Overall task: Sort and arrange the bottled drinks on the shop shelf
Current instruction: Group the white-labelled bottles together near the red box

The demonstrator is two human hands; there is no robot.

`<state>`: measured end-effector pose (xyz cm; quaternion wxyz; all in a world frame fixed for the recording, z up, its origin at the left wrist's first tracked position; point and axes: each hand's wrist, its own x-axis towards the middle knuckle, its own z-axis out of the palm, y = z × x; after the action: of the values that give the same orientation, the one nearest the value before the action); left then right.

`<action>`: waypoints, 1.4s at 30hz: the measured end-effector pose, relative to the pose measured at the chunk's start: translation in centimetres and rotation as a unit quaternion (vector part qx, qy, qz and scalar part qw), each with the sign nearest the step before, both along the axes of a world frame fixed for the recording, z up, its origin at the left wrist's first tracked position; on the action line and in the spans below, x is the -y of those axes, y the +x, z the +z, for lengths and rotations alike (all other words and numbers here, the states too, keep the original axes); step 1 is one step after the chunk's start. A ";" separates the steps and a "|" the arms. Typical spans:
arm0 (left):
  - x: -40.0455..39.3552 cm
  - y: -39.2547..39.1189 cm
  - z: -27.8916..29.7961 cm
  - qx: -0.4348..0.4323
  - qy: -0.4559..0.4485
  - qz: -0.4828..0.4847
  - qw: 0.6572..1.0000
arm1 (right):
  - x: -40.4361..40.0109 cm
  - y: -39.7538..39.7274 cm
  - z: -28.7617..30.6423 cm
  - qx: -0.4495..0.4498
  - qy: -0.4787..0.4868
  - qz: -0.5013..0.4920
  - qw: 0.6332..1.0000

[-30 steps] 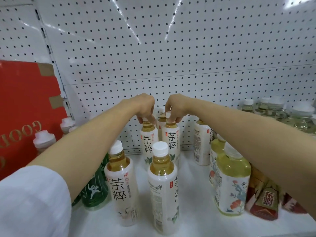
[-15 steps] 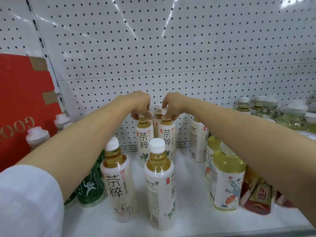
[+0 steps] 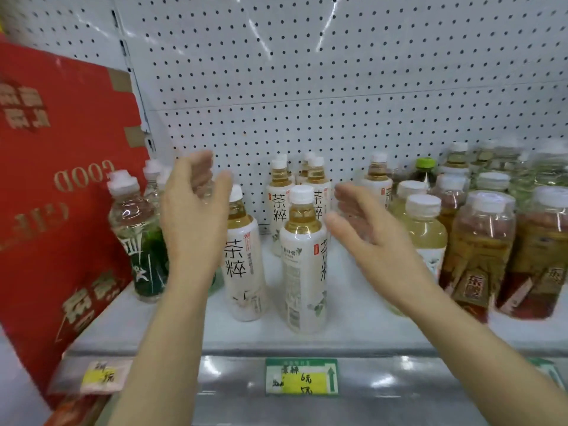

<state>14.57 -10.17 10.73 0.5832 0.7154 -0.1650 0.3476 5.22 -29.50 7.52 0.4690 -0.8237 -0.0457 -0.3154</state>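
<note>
Both hands off the rear tea bottles [image 3: 278, 207]; left hand [image 3: 192, 210] and right hand [image 3: 353, 222] now released, flanking front tea bottle [image 3: 302, 259] — front pair next.

A white perforated metal back panel [image 3: 338, 72] rises behind the shelving, dotted with rows of small dark holes and streaked by bright reflections of overhead light. A slotted white upright [image 3: 129, 75] divides it near the left. Below runs a white shelf board [image 3: 353, 318] with a glossy grey front rail [image 3: 430, 385] (its price tags are blurred).
</note>
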 end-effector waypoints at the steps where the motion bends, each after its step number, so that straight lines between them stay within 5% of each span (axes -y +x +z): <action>1: 0.0 -0.6 -2.4 -0.028 -0.014 0.010 0.999 | -0.1 -0.4 -2.0 -0.024 0.024 0.016 0.999; 5: 0.7 -1.0 -9.7 -0.177 0.046 0.006 0.983 | -0.8 0.7 -6.8 -0.142 0.037 0.039 0.988; 9: 1.1 0.0 -11.8 -0.269 0.089 0.015 0.959 | -1.9 2.0 -9.2 -0.166 0.044 0.021 0.985; 21: 8.2 6.6 -10.5 -0.291 0.195 -0.085 0.933 | 2.2 10.5 -7.8 -0.179 0.077 -0.189 0.962; 38: 7.9 9.1 -10.6 -0.283 0.253 -0.047 0.924 | 1.5 10.5 -8.2 -0.223 -0.064 -0.197 0.952; 40: 7.8 7.7 -9.1 -0.220 0.184 0.003 0.958 | 1.2 8.2 -6.9 -0.179 -0.136 -0.201 0.953; 42: 8.3 5.2 -6.7 -0.063 0.094 0.037 0.993 | 0.8 5.7 -4.6 -0.111 -0.223 -0.216 0.944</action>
<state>19.80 -18.47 4.00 0.5093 0.7931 -0.1330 0.3064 10.88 -30.27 2.95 0.1959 -0.9271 0.1171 -0.2972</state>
